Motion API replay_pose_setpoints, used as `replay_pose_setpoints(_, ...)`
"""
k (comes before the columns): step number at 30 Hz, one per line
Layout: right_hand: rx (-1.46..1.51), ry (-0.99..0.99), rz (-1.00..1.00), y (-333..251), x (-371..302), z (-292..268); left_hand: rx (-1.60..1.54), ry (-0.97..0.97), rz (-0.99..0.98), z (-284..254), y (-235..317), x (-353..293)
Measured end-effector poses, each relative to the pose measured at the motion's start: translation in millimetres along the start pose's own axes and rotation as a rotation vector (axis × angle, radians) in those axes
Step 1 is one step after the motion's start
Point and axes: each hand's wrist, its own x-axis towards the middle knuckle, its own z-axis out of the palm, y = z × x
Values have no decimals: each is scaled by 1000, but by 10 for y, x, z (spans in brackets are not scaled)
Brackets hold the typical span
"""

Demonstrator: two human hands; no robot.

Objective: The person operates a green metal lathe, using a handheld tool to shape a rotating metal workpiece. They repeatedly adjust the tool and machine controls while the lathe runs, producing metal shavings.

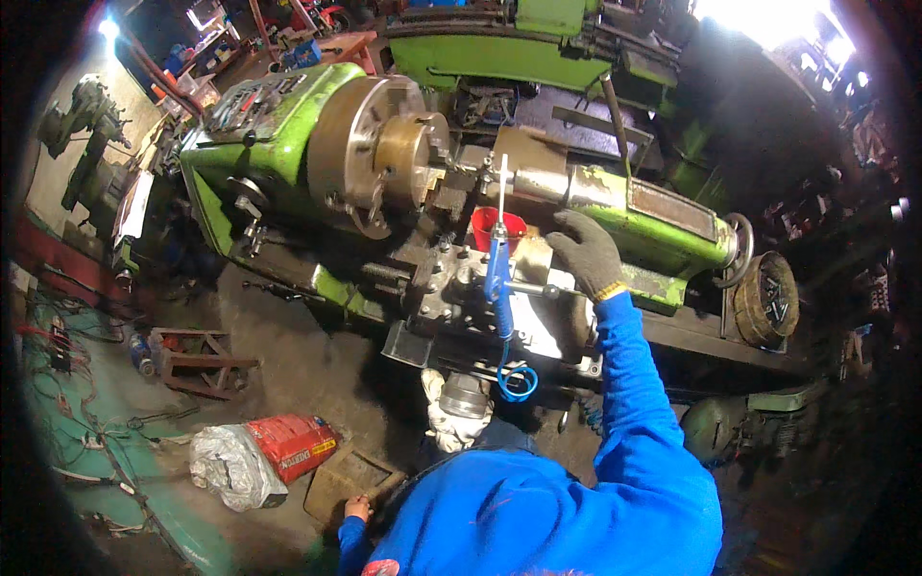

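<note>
My right hand (588, 254), in a dark grey work glove, reaches over the green lathe beside its tailstock (586, 187). Its fingers are stretched forward and hold nothing that I can see. To the left of it, a blue air blow gun (500, 283) stands nearly upright over the lathe carriage (447, 298), its thin pale nozzle pointing up. A blue coiled hose (519, 383) hangs from the lower end. Behind the gun sits a red container (497, 228). Bare and low at the left, my left hand (356, 507) is beside a shallow wooden box (351, 480); its fingers are too small to read.
The large lathe chuck (370, 158) is at the upper left, the tailstock handwheel (740, 250) at the right. A round basket (765, 300) holds metal pieces. A white cloth (451, 422) surrounds a metal cylinder. A red and white sack (288, 446) and a metal frame (200, 363) occupy the floor.
</note>
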Motion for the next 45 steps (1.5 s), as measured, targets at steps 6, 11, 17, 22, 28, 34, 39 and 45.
replay_pose_setpoints(6,-619,-498,-307,-224,529,216,-124,71,4,193,296,-665)
replay_pose_setpoints(11,-614,-450,-430,-77,794,498,-287,101,108,424,-45,-724)
replay_pose_setpoints(17,-716,-414,-442,-148,892,617,294,60,370,545,-545,-780)
replay_pose_setpoints(22,-550,-331,-478,-65,894,592,502,171,235,775,-1043,-1104)
replay_pose_setpoints(28,-458,-250,-251,-335,688,45,-618,-8,-281,1268,-1361,-1363)
replay_pose_setpoints(34,-159,-48,-130,-425,379,-60,-91,20,-258,1293,-1305,-1285)
replay_pose_setpoints(39,-156,78,-267,-8,233,394,5,102,127,850,-1089,-957)
replay_pose_setpoints(45,-148,54,-219,20,301,405,-97,176,243,615,-663,-547)
